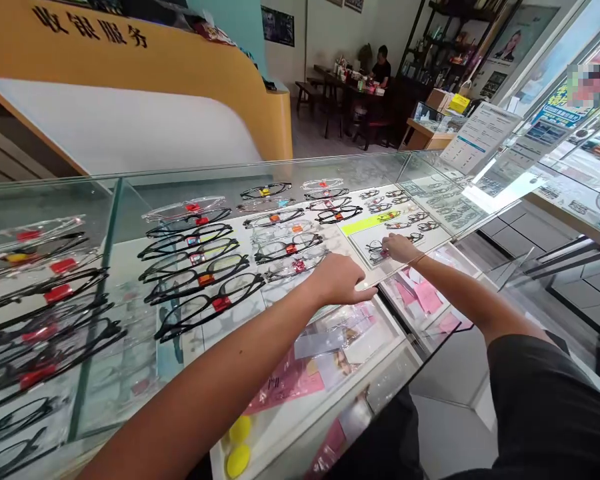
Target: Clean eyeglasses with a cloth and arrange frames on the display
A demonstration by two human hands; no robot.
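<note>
- The right hand's point(400, 248) fingers bend down over one end of a small pair of eyeglasses point(376, 250), touching it; whether they pinch it, I cannot tell at this size.
- These eyeglasses lie at the near left corner of a pale display panel point(355, 245) inside the case, more small frames beyond them.
- They should be light and fairly stiff, with smooth lenses that would slip and smear — the bridge or the frame's thick end corner looks the better hold than a lens or a thin temple, which could bend.
- The left hand point(336, 279) is well short of them, near the case's near edge, thumb stretched out toward the right; its other fingers are mostly hidden, so I cannot tell if it holds anything.
- Just beyond it lies a clear-framed pair with a red tag point(299, 266).
- Farther left, black-framed eyeglasses point(221, 304) stand in a close column — easily nudged by a sleeve or forearm, I would judge.
- Pink papers point(427, 295) lie below the right forearm.
</note>
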